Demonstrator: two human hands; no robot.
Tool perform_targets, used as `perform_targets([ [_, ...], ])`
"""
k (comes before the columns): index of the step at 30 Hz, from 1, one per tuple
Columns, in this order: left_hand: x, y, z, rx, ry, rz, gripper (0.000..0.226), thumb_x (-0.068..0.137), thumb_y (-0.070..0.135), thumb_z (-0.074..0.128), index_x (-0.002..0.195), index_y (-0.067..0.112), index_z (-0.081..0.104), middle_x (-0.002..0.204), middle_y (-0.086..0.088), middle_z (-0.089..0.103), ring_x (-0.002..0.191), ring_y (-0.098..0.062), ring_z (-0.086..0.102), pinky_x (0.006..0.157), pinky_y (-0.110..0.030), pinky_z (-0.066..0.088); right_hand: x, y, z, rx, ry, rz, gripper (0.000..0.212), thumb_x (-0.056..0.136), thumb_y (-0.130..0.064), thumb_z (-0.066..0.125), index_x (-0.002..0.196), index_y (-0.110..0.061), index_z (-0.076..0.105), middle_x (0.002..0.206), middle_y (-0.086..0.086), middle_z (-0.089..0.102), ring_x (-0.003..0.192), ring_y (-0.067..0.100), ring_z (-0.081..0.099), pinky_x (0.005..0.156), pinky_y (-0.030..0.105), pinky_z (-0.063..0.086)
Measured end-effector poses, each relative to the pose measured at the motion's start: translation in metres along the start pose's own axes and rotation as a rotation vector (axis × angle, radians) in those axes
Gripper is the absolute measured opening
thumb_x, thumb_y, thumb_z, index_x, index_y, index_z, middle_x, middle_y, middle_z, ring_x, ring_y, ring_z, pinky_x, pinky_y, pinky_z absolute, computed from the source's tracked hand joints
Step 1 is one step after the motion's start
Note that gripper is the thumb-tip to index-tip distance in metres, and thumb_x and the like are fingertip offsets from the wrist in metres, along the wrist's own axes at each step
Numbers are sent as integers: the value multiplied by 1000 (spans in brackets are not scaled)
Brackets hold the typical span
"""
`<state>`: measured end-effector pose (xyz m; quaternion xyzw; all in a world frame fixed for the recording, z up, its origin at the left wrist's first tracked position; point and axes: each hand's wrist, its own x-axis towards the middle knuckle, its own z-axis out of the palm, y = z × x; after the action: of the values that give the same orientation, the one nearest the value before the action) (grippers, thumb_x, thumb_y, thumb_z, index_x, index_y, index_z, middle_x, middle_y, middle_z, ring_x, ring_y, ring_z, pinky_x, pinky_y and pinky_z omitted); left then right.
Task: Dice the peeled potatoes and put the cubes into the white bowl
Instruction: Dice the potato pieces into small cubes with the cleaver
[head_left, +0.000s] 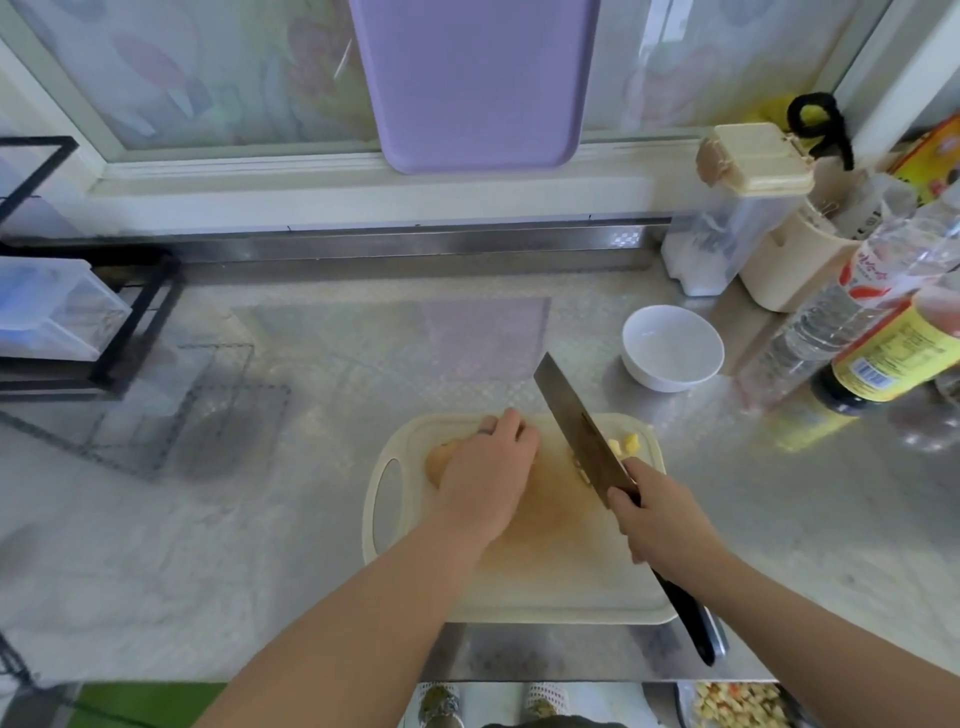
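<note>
Our two bare forearms reach in over the cream plastic cutting board. Our left hand curls its fingers over the peeled yellow potato, holding it down on the board; the potato's bare end shows just left of the knuckles. Just right of that grip the broad steel cleaver slants low over the board; we cannot tell whether its edge touches. Our right hand is wrapped round the black handle, whose end sticks out behind the wrist. A few pale yellow potato cubes lie just beyond that grip, beside the blade. Farther beyond and to the right, the round white bowl sits on the steel counter, apart from the board.
</note>
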<state>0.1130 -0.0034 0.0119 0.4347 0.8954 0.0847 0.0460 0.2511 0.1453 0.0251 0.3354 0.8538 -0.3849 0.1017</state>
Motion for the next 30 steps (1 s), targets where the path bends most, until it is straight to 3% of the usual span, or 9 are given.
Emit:
perform_targets([
  [5, -9, -6, 14, -77, -2, 115, 32, 90, 30, 63, 120, 20, 56, 128, 0, 47, 106, -19, 52, 68, -27, 50, -1, -4, 0, 12, -5, -22, 5, 101, -21, 45, 101, -26, 48, 69, 1, 61, 46, 13, 60, 39, 14, 40],
  [9, -27, -7, 13, -220, 38, 161, 17, 90, 30, 65, 103, 20, 68, 129, 0, 56, 106, -20, 57, 74, -28, 55, -4, -3, 3, 0, -26, -24, 7, 102, -22, 46, 103, -28, 49, 70, 2, 64, 49, 13, 61, 40, 15, 42],
  [11, -33, -8, 15, -268, 46, 132, 20, 92, 24, 64, 112, 23, 67, 132, 3, 56, 115, -19, 55, 84, -28, 55, -5, -2, 5, -13, -36, -21, 7, 103, -23, 46, 106, -29, 47, 74, 1, 65, 52, 12, 63, 40, 15, 43],
  [14, -39, -10, 14, -340, 15, -63, 43, 95, 32, 59, 136, 26, 49, 139, 8, 48, 125, -13, 48, 99, -22, 42, -6, 1, 10, -63, -27, -27, 8, 104, -26, 46, 107, -32, 44, 77, -2, 66, 55, 11, 64, 47, 19, 52],
  [17, -38, -8, 14, -446, 1, -211, 42, 93, 34, 61, 133, 26, 51, 128, 11, 51, 108, -5, 53, 92, -15, 41, -8, 6, 16, -124, -11, -40, 5, 103, -28, 45, 107, -31, 48, 78, -3, 66, 58, 12, 65, 62, 33, 60],
  [20, -31, -3, 16, -518, -7, -283, 34, 90, 31, 66, 122, 26, 58, 112, 13, 53, 89, -1, 53, 80, -13, 43, -8, 7, 21, -184, -17, -34, 7, 102, -31, 42, 104, -31, 48, 77, -4, 65, 62, 13, 65, 64, 39, 61],
  [24, -22, 7, 20, -583, 3, -351, 29, 86, 32, 71, 113, 27, 60, 103, 14, 54, 81, -2, 55, 64, -10, 40, -6, 1, 22, -286, -39, -43, 15, 103, -33, 36, 109, -28, 49, 83, -6, 62, 74, 12, 63, 75, 39, 60],
  [30, -22, 7, 24, -652, 10, -387, 26, 85, 34, 72, 108, 28, 62, 98, 13, 60, 81, 0, 57, 68, -10, 43, -4, -10, 14, -214, -40, -36, 19, 105, -33, 36, 112, -24, 51, 82, -4, 61, 68, 15, 64, 69, 42, 61],
])
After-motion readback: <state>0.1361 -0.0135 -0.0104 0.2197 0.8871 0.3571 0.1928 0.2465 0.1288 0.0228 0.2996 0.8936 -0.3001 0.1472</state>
